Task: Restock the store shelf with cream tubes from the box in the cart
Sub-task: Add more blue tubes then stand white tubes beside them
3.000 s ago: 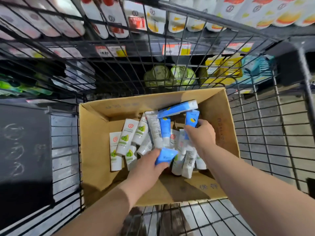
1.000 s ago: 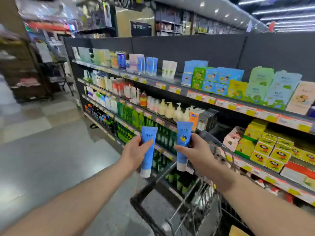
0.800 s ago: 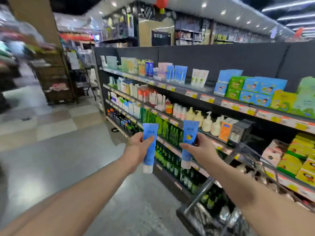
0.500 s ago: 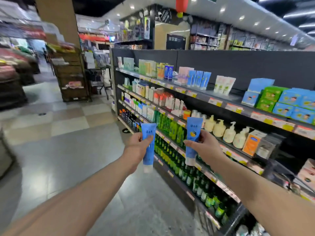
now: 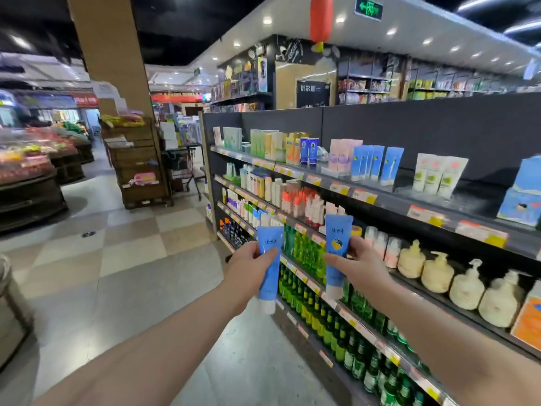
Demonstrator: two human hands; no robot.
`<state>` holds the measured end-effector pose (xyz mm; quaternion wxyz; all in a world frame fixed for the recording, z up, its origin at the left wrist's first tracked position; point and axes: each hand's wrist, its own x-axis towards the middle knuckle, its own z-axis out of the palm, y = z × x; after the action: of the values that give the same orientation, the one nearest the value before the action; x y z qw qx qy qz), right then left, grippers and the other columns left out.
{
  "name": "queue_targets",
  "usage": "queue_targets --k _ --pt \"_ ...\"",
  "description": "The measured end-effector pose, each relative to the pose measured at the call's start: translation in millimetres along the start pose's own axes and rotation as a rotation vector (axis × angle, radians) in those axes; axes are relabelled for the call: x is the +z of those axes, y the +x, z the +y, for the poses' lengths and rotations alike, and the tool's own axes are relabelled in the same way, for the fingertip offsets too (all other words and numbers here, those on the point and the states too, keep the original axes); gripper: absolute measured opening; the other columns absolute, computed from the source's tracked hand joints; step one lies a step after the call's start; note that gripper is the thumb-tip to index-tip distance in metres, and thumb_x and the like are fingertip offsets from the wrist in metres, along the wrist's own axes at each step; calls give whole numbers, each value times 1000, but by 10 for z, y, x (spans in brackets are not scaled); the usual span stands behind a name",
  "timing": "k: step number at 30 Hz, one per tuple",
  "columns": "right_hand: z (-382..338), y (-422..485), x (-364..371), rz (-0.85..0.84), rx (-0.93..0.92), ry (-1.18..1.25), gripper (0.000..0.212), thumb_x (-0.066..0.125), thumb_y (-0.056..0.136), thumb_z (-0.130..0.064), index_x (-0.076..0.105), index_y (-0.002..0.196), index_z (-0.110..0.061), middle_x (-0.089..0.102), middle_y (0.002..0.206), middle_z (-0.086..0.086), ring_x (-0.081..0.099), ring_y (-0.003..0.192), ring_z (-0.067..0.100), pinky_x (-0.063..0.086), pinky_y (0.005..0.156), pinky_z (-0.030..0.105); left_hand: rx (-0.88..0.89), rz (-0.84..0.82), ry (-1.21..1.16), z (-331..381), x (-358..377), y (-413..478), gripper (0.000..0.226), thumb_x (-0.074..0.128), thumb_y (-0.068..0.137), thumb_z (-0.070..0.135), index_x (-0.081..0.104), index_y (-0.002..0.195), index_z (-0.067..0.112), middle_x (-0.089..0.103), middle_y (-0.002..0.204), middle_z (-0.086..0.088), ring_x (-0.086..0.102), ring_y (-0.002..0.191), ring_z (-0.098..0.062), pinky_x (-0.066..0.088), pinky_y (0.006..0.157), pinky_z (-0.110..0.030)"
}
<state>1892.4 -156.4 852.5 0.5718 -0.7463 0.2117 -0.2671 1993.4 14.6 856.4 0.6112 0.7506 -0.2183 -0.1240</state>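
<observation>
My left hand [image 5: 251, 263] grips a blue cream tube [image 5: 270, 269] upright, its white cap pointing down. My right hand [image 5: 360, 263] grips a second blue cream tube [image 5: 336, 244] the same way, a yellow mark on its front. Both tubes hang in the aisle in front of the store shelf [image 5: 380, 197]. On the top shelf stands a row of matching blue tubes [image 5: 377, 162], with white and green tubes [image 5: 439, 175] to their right. The cart and its box are out of view.
Lower shelves hold green bottles [image 5: 336, 320] and cream pump bottles [image 5: 439, 275]. Blue cartons [image 5: 524, 191] stand at the far right of the top shelf. A brown pillar [image 5: 111, 54], wooden crates [image 5: 137, 165] and a produce stand [image 5: 29, 174] lie to the left across the tiled floor.
Three seconds ago both hands picked tubes from the box in the cart. Since then the view has swung left along the aisle, with the tubes held up before the shelf.
</observation>
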Motion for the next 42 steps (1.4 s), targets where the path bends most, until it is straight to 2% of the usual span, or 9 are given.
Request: queue_targets --k 4,9,15,22,26,31,33,37,42 --pt "22 718 -33 20 -14 -13 30 70 84 -18 55 110 -22 62 105 -1 60 90 17 46 74 30 45 -54 -4 71 210 693 12 55 94 22 58 93 10 60 91 -14 57 75 -22 47 70 -38" --pt "163 1297 -54 25 30 0 24 67 87 -22 54 108 -21 62 97 -7 62 87 11 49 72 26 26 -81 10 -25 464 1332 14 54 94 21 58 97 7 60 97 -20 57 81 -27 50 82 -48" --pt "245 1805 -282 111 49 -25 19 68 86 -20 58 101 -21 65 96 -2 63 90 18 53 82 36 46 -189 -48 55 821 2000 16 51 96 19 59 99 5 58 91 -13 56 77 -24 47 67 -33" --pt "292 2354 -557 291 49 -169 31 69 85 -21 53 112 -21 64 103 -1 63 90 17 51 73 28 90 -358 -96 126 1251 2803 8 54 94 18 61 93 16 64 97 -11 61 82 -23 51 74 -39" --pt "276 2797 -576 399 42 -143 33 68 86 -17 48 108 -28 62 99 -7 62 87 11 51 73 27 136 -460 -112 193 1350 3371 8 53 94 17 59 88 16 62 87 -8 59 73 -17 48 63 -29" --pt "211 3338 -540 513 45 -175 33 69 84 -11 51 109 -24 63 100 -4 61 87 13 49 75 29 197 -543 -93 297 1430 4082 10 58 91 22 62 90 13 67 97 -15 64 88 -27 51 84 -48" --pt "210 3482 -551 563 42 -182 33 70 83 -10 53 108 -23 64 101 -3 61 90 15 50 75 29 216 -589 -115 304 1517 4345 11 58 92 22 62 92 11 67 98 -18 65 86 -26 51 84 -50" --pt "200 3658 -689 676 65 -223 26 70 83 -8 52 96 -23 61 88 -7 59 82 13 48 71 28 193 -662 -175 257 1787 4650 5 56 93 18 59 89 15 66 98 -16 61 82 -21 53 71 -38" --pt "131 3856 -993 787 45 -335 24 71 82 -8 55 99 -15 59 81 -7 56 74 10 43 59 17 195 -739 -231 281 2050 4851 9 54 94 16 57 85 19 63 89 -6 60 75 -11 49 61 -22"
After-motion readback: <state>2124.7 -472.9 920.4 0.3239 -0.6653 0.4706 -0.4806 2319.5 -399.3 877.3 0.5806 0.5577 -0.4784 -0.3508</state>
